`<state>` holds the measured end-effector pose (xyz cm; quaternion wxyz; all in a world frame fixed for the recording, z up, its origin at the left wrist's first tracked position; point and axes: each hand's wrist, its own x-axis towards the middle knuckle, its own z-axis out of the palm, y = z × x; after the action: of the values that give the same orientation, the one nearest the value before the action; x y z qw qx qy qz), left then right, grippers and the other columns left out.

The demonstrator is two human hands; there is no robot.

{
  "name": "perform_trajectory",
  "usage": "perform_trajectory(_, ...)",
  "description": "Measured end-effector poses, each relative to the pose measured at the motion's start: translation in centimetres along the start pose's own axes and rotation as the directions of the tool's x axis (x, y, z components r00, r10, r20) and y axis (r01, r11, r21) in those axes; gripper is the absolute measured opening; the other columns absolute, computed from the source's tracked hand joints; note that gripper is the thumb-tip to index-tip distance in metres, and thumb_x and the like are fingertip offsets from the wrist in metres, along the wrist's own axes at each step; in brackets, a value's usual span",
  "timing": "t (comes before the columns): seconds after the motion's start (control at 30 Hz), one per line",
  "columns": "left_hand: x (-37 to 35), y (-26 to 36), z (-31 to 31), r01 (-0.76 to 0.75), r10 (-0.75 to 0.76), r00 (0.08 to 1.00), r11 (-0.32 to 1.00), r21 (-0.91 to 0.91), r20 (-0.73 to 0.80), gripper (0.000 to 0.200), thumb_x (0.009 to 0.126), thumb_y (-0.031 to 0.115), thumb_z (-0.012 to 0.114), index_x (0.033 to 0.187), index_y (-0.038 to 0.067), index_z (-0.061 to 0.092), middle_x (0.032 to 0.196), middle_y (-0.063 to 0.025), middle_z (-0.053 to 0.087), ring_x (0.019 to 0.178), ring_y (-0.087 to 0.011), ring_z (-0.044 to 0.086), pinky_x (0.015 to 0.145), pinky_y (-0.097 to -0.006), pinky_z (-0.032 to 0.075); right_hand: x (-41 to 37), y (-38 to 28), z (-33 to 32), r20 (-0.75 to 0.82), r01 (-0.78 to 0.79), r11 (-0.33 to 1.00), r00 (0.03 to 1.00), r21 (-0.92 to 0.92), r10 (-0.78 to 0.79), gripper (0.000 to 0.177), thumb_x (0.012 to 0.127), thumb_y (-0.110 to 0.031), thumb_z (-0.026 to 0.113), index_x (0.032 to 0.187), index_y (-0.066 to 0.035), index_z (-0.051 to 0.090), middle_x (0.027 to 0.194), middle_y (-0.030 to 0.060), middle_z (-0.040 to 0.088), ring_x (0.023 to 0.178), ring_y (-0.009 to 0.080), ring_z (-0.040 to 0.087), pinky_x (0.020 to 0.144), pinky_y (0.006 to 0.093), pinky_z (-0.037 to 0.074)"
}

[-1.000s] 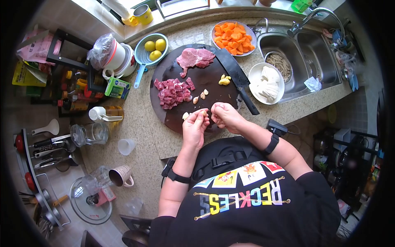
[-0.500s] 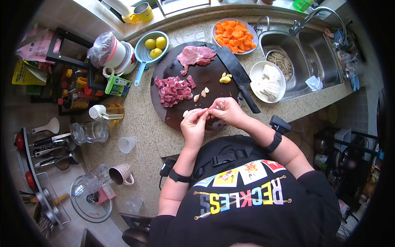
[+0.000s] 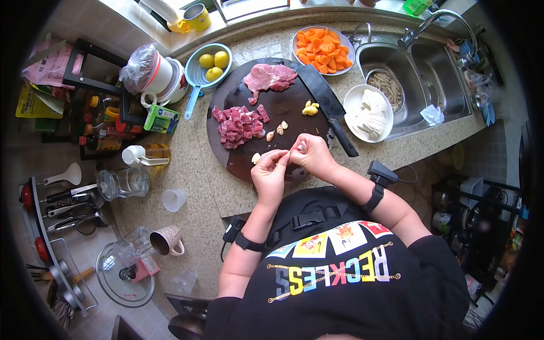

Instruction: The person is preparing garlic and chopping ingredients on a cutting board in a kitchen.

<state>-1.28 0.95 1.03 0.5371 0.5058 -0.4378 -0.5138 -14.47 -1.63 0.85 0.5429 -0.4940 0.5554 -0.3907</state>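
My left hand and my right hand meet fingertip to fingertip over the near edge of the round dark cutting board. Both are closed in a pinch, and whatever sits between the tips is too small and covered to make out. A pale, pinkish garlic clove shows in the curled fingers of my right hand. Beside my left fingers lies a peeled garlic clove. Farther up the board are several garlic cloves, cut raw meat, a larger meat piece and ginger.
A black cleaver rests across the board's right side, handle toward me. Around the board stand a plate of carrot pieces, a white bowl, a blue colander and a plastic cup. The sink is at right.
My hands have shifted very slightly to the right, still pinched together. The clove beside my left fingers shows more fully. Everything else stays put.
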Motion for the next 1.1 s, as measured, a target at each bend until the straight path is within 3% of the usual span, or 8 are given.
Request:
perform_trajectory(0.03,-0.1,-0.1,0.0,0.168,-0.166,0.986,0.963,-0.209,0.027,0.009,0.081,-0.001,0.061,0.090,-0.003,0.063,0.089,-0.0070,0.062,0.077,-0.0108,0.059,0.070,-0.0209,0.049,-0.1,-0.4,-0.1,0.000,0.000,1.000,1.000,0.000,0.000,0.012,0.071,-0.008,0.064,0.069,0.000,0.055,0.058,0.0036,0.057,0.053,0.0068,0.051,0.047,0.0230,0.041)
perform_trajectory(0.07,-0.1,-0.3,-0.1,0.168,-0.166,0.986,0.963,-0.209,0.027,0.009,0.081,-0.001,0.061,0.090,-0.003,0.063,0.089,-0.0070,0.062,0.077,-0.0108,0.059,0.070,-0.0209,0.049,-0.2,-0.9,-0.4,0.042,-0.125,0.985,0.992,0.115,0.121,0.011,0.072,-0.008,0.063,0.069,-0.001,0.054,0.058,0.0025,0.056,0.050,0.0065,0.050,0.045,0.0220,0.039)
perform_trajectory(0.13,0.0,-0.6,-0.6,0.419,-0.406,0.903,0.760,-0.497,0.140,0.011,0.083,0.001,0.059,0.093,-0.002,0.061,0.091,-0.0083,0.062,0.080,-0.0123,0.060,0.073,-0.0224,0.051,-0.3,-1.4,-0.7,0.097,-0.251,0.942,0.967,0.222,0.234,0.011,0.074,-0.008,0.062,0.069,-0.002,0.054,0.058,0.0014,0.055,0.048,0.0061,0.048,0.042,0.0209,0.037)
perform_trajectory(0.23,0.2,-0.3,-0.9,0.528,-0.492,0.836,0.600,-0.601,0.243,0.013,0.084,0.003,0.058,0.096,-0.001,0.060,0.091,-0.0079,0.062,0.079,-0.0127,0.061,0.075,-0.0230,0.051,-0.1,-1.1,-0.8,0.220,-0.410,0.805,0.912,0.428,0.348,0.010,0.075,-0.006,0.061,0.068,-0.004,0.053,0.055,-0.0001,0.051,0.042,0.0052,0.042,0.037,0.0201,0.030)
perform_trajectory(0.47,-0.2,-0.7,-0.9,0.421,-0.392,0.906,0.800,-0.428,0.158,0.013,0.087,0.007,0.055,0.097,0.000,0.059,0.088,-0.0066,0.062,0.077,-0.0121,0.061,0.072,-0.0226,0.052,-0.3,-1.2,-0.5,0.259,-0.431,0.803,0.900,0.411,0.350,0.007,0.077,-0.006,0.056,0.071,-0.006,0.052,0.056,-0.0009,0.048,0.040,0.0046,0.036,0.036,0.0199,0.025)
perform_trajectory(0.53,0.1,-1.0,-1.5,0.493,-0.448,0.860,0.615,-0.615,0.242,0.012,0.087,0.009,0.055,0.095,0.002,0.060,0.086,-0.0061,0.062,0.074,-0.0115,0.061,0.069,-0.0214,0.051,-0.3,-1.4,-0.5,0.290,-0.455,0.789,0.887,0.412,0.360,0.006,0.078,-0.007,0.055,0.073,-0.006,0.052,0.058,-0.0006,0.049,0.041,0.0045,0.036,0.036,0.0196,0.024)
perform_trajectory(0.77,0.1,-1.8,-1.9,0.509,-0.432,0.847,0.495,-0.704,0.308,0.015,0.088,0.013,0.056,0.097,0.003,0.059,0.087,-0.0043,0.061,0.076,-0.0104,0.058,0.068,-0.0202,0.048,-0.3,-1.0,-0.9,0.329,-0.466,0.655,0.884,0.595,0.331,0.006,0.079,-0.006,0.046,0.073,-0.007,0.048,0.059,0.0020,0.048,0.041,0.0045,0.033,0.036,0.0194,0.022)
perform_trajectory(1.1,0.0,-0.1,-1.1,0.404,-0.405,0.908,0.775,-0.486,0.109,0.015,0.083,0.007,0.061,0.097,0.001,0.061,0.085,-0.0030,0.061,0.073,-0.0089,0.058,0.067,-0.0199,0.049,-0.6,-1.2,-0.5,0.281,-0.373,0.829,0.920,0.416,0.272,0.009,0.085,-0.012,0.058,0.083,-0.004,0.055,0.063,0.0008,0.052,0.044,0.0039,0.039,0.036,0.0188,0.029)
